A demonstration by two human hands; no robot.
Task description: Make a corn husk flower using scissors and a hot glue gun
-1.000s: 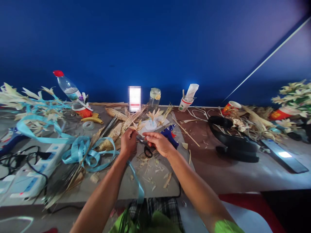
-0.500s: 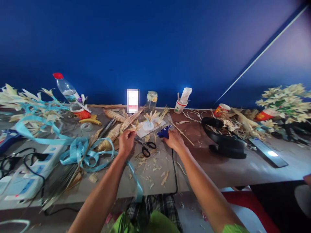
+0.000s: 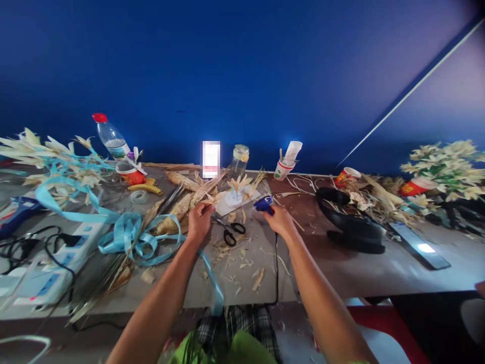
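While the blue glue gun [image 3: 264,204] sat just past the scissors [image 3: 232,231] on the grey table [image 3: 242,283], the right hand [image 3: 279,219] closed around its grip, its black cord [image 3: 276,268] trailing back toward the table edge. The left hand [image 3: 199,221] pinched a small pale husk flower [image 3: 210,198], seemingly between thumb and forefinger. Husk scraps [image 3: 242,263] lay below the scissors; blue ribbon [image 3: 132,237] curled at left.

Blue glue gun [image 3: 263,203] in right-hand grasp; pale husk flower [image 3: 212,198] at left fingertips.
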